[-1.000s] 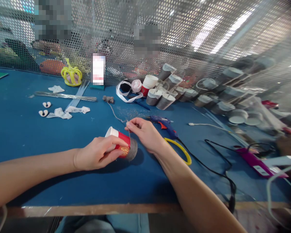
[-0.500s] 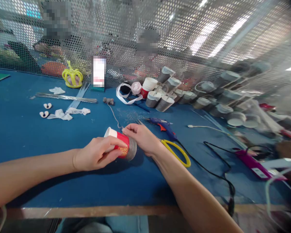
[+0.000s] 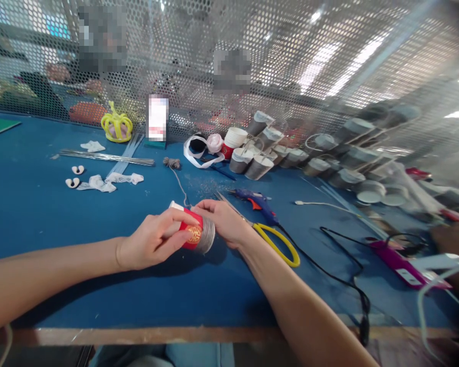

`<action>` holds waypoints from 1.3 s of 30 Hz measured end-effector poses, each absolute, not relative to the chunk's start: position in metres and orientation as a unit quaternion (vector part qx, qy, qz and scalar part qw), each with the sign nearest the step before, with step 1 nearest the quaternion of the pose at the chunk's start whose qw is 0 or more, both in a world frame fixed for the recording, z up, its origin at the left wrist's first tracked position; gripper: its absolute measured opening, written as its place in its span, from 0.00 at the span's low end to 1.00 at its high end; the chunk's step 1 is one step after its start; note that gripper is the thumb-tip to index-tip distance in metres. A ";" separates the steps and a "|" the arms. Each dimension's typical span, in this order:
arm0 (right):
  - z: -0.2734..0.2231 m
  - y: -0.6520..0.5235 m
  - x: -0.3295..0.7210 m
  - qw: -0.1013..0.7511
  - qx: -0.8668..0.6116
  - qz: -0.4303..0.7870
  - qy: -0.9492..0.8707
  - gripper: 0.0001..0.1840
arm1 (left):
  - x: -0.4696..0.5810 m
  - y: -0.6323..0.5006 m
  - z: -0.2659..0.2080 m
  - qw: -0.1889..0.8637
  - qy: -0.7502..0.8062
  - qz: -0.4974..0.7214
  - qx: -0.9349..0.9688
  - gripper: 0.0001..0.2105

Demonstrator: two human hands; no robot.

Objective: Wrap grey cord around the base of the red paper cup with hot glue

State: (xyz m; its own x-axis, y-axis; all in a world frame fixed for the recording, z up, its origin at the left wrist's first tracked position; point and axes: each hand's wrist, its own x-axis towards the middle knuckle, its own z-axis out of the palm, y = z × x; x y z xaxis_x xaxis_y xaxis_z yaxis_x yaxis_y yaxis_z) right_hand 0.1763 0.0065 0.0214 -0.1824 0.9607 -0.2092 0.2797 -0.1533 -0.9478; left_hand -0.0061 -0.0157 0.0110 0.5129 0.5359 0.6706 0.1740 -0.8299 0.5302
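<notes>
My left hand [image 3: 153,239] grips a red paper cup [image 3: 191,235] lying on its side on the blue table [image 3: 42,214]; the cup's base end is wrapped in grey string. My right hand [image 3: 224,219] pinches the grey string [image 3: 179,183] at the cup's wrapped end. The string runs back across the table to a small grey bundle [image 3: 171,163].
Yellow-handled scissors [image 3: 275,242] and a blue glue gun [image 3: 258,200] lie right of my right hand. Black cables [image 3: 344,270] trail right. Several wrapped cups [image 3: 252,163] crowd the back by a perforated metal screen. Metal rods [image 3: 107,157], white scraps and a yellow crown [image 3: 117,126] sit at left.
My right hand has drawn in closer to the cup's wrapped end, pulling the string down against it. The left hand keeps its hold on the cup.
</notes>
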 end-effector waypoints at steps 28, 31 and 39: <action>0.038 -0.006 0.198 0.279 -0.492 0.398 -0.722 0.24 | 0.002 0.001 0.005 0.449 0.307 0.389 0.743 0.14; 0.039 -0.008 0.192 0.291 -0.480 0.390 -0.730 0.31 | 0.001 -0.001 0.005 0.421 0.279 0.388 0.771 0.14; 0.042 -0.007 0.174 0.323 -0.504 0.302 -0.742 0.36 | 0.002 0.000 0.001 0.407 0.297 0.348 0.791 0.14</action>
State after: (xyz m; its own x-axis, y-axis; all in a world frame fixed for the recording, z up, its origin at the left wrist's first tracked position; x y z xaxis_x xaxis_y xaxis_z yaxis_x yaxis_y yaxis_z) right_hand 0.1744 -0.0071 0.0418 -0.2836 0.9427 0.1757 0.5522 0.3103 -0.7738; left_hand 0.0015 -0.0003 0.0007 0.5816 0.7527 0.3087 0.1868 -0.4929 0.8498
